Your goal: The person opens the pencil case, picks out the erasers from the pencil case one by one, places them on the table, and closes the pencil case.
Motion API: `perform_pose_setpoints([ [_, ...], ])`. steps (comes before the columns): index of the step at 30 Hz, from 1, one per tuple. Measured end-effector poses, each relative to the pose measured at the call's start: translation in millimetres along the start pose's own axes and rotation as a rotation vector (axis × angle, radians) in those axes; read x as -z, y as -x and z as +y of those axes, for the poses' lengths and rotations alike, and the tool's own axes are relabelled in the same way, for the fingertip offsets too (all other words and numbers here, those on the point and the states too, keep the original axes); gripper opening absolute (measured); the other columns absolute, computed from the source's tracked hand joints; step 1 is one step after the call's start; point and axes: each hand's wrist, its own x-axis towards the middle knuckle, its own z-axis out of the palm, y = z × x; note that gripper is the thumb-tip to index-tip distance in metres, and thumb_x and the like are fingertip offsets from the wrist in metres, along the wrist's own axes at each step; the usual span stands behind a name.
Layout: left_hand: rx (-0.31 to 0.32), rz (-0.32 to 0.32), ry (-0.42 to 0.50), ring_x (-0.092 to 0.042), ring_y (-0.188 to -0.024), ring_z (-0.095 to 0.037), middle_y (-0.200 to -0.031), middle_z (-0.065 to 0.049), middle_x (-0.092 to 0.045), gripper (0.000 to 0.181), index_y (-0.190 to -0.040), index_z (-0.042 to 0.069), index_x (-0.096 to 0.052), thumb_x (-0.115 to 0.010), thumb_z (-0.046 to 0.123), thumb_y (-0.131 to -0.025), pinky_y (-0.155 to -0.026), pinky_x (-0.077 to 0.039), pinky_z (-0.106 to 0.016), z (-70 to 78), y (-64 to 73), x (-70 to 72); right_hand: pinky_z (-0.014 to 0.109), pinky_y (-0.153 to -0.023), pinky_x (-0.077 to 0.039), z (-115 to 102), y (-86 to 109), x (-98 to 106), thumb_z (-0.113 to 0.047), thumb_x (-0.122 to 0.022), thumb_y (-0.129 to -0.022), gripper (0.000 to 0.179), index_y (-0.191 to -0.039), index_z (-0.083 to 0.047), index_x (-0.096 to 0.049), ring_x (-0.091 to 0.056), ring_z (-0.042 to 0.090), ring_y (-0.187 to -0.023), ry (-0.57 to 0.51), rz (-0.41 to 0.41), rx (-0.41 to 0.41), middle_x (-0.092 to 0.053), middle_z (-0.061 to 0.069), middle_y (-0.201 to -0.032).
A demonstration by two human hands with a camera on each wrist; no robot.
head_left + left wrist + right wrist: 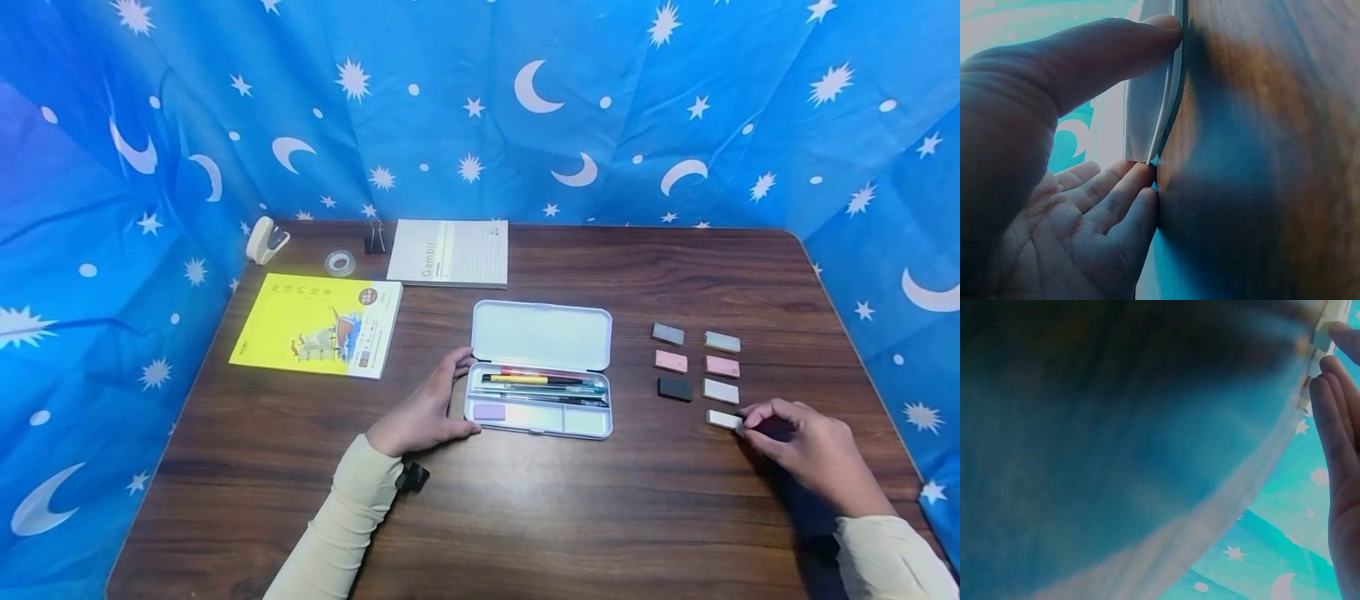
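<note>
An open white pencil case (542, 333) has pens (540, 390) in its back section and a purple eraser (489, 412) in the front left compartment. My left hand (427, 408) holds the case's left end, thumb at the front corner and fingertips by the hinge side. In the left wrist view the thumb (1110, 53) lies along the case's edge. With thumb and fingertips, my right hand (813, 446) pinches the right end of a white eraser (722, 419). Beyond it lie more erasers in two columns: white (720, 391), black (675, 389), pink (671, 361) and grey (667, 333).
Left of the case is a yellow book (315, 325). Behind it are a white stapler (266, 242), a tape roll (340, 263), a black binder clip (374, 242) and a notebook (448, 252). A blue star-patterned curtain (450, 108) surrounds the wooden table (570, 517).
</note>
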Motion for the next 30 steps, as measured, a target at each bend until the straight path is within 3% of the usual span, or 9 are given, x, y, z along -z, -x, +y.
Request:
perform_pose_setpoints([
  [3, -0.004, 0.000, 0.008, -0.039, -0.151, -0.035, -0.162, -0.025, -0.039, 0.111, -0.162, -0.001, -0.015, -0.091, 0.008, -0.081, -0.125, -0.029, -0.046, 0.6, 0.4, 0.1, 0.013, -0.059, -0.045, -8.8, -2.6, 0.8, 0.007, -0.094, -0.066, 0.037, -0.082, -0.015, -0.070, -0.061, 0.009, -0.071, -0.019, 0.094, 0.050, -0.076, 0.014, -0.089],
  [6, 0.000, 0.003, 0.019, -0.039, -0.151, -0.035, -0.161, -0.025, -0.039, 0.111, -0.162, -0.002, -0.015, -0.091, 0.006, -0.080, -0.126, -0.029, -0.046, 1.1, 0.5, 0.5, 0.009, -0.062, -0.044, -28.2, -10.7, -2.7, 0.009, -0.093, -0.063, 0.040, -0.083, -0.017, -0.070, -0.061, -0.001, -0.074, -0.069, 0.193, 0.173, -0.076, 0.009, -0.089],
  [9, 0.007, 0.003, 0.023, -0.039, -0.151, -0.035, -0.161, -0.025, -0.039, 0.111, -0.162, -0.002, -0.015, -0.091, 0.006, -0.080, -0.126, -0.029, -0.045, 1.8, 0.3, 0.9, 0.010, -0.071, -0.048, -57.5, -25.7, -14.2, -0.009, -0.090, -0.080, 0.021, -0.086, -0.017, -0.071, -0.065, 0.000, -0.082, -0.162, 0.232, 0.345, -0.077, 0.004, -0.091],
  [12, 0.013, -0.001, 0.025, -0.039, -0.151, -0.034, -0.161, -0.024, -0.040, 0.111, -0.162, -0.002, -0.015, -0.090, 0.006, -0.081, -0.126, -0.028, -0.045, 2.9, 0.3, 1.1, 0.010, -0.082, -0.049, -93.4, -43.9, -31.4, -0.020, -0.084, -0.088, 0.013, -0.089, -0.018, -0.071, -0.069, 0.005, -0.089, -0.290, 0.185, 0.498, -0.078, 0.002, -0.094],
  [15, 0.018, -0.005, 0.023, -0.038, -0.151, -0.034, -0.161, -0.024, -0.040, 0.111, -0.162, -0.002, -0.015, -0.090, 0.006, -0.081, -0.126, -0.028, -0.045, 3.7, 0.9, 1.2, 0.016, -0.079, -0.055, -131.8, -59.2, -50.7, -0.005, -0.087, -0.081, 0.023, -0.090, -0.018, -0.070, -0.070, 0.011, -0.086, -0.368, 0.095, 0.604, -0.077, 0.000, -0.094],
  [17, 0.021, -0.004, 0.022, -0.038, -0.151, -0.034, -0.161, -0.024, -0.040, 0.111, -0.162, -0.003, -0.015, -0.090, 0.006, -0.081, -0.126, -0.028, -0.045, 4.1, 1.2, 1.1, 0.023, -0.075, -0.059, -156.3, -67.7, -63.3, 0.008, -0.088, -0.071, 0.036, -0.089, -0.017, -0.069, -0.069, 0.012, -0.083, -0.373, 0.049, 0.654, -0.075, -0.002, -0.092],
  [21, 0.019, -0.001, 0.024, -0.038, -0.151, -0.034, -0.161, -0.024, -0.040, 0.111, -0.162, -0.002, -0.014, -0.090, 0.006, -0.081, -0.126, -0.028, -0.045, 2.7, 1.5, 1.5, 0.033, -0.073, -0.061, -196.3, -81.0, -83.1, 0.009, -0.086, -0.077, 0.030, -0.087, -0.014, -0.068, -0.068, 0.013, -0.083, -0.390, -0.081, 0.685, -0.073, -0.001, -0.089],
  [25, -0.003, 0.011, 0.035, -0.039, -0.150, -0.034, -0.159, -0.022, -0.042, 0.112, -0.162, 0.000, -0.015, -0.091, 0.006, -0.080, -0.126, -0.029, -0.045, 0.4, 1.0, 0.5, 0.033, -0.074, -0.059, -220.4, -88.2, -95.6, 0.005, -0.083, -0.082, 0.022, -0.087, -0.012, -0.070, -0.066, 0.013, -0.082, -0.332, -0.173, 0.720, -0.070, -0.003, -0.085],
  [30, -0.008, 0.018, 0.036, -0.040, -0.150, -0.032, -0.159, -0.021, -0.042, 0.114, -0.162, 0.001, -0.015, -0.092, 0.007, -0.079, -0.126, -0.029, -0.045, -0.7, 0.9, -0.7, 0.032, -0.077, -0.058, -231.9, -90.9, -105.5, 0.003, -0.084, -0.083, 0.021, -0.088, -0.012, -0.070, -0.067, 0.014, -0.085, -0.253, -0.174, 0.791, -0.068, -0.004, -0.086],
])
